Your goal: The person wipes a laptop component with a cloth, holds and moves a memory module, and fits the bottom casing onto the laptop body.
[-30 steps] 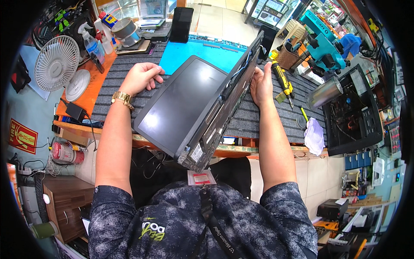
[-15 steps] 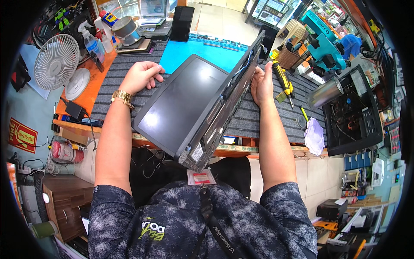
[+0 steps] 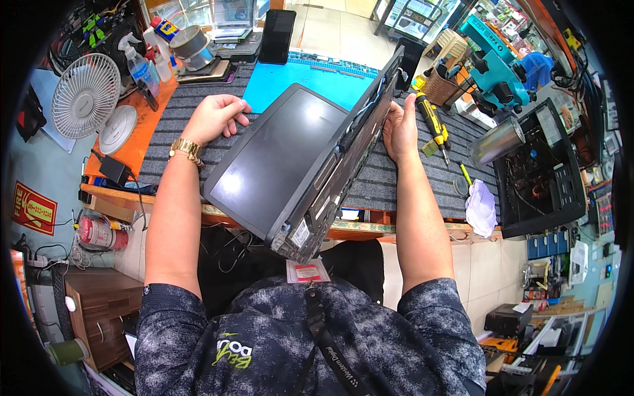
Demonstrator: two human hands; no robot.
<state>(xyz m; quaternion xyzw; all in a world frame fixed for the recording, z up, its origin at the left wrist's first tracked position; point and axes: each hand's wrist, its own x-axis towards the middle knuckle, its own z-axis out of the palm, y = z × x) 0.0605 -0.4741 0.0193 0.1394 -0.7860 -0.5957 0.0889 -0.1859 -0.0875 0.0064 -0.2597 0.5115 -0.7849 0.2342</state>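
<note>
An opened black laptop [image 3: 271, 158] lies screen face-up at the mat's front, its base standing steeply on the right, with cables along its edge. My left hand [image 3: 219, 119] is beside the screen's upper-left, fingers curled with thumb and index pinched; anything between them is too small to make out. My right hand [image 3: 399, 132] grips the right side of the raised base, fingertips partly hidden. Right of that hand lie a yellow-and-black screwdriver [image 3: 434, 124] and a crumpled lilac cloth [image 3: 481, 208]. A blue work mat [image 3: 271, 82] lies behind the laptop on a striped grey mat [image 3: 175, 148].
A white fan [image 3: 82, 92], spray bottle [image 3: 139, 69], round tin [image 3: 195, 46] and black phone [image 3: 277, 36] stand along the left and back. A teal microscope [image 3: 495, 72], basket [image 3: 441, 86], metal cylinder [image 3: 495, 138] and open computer case [image 3: 541, 178] crowd the right.
</note>
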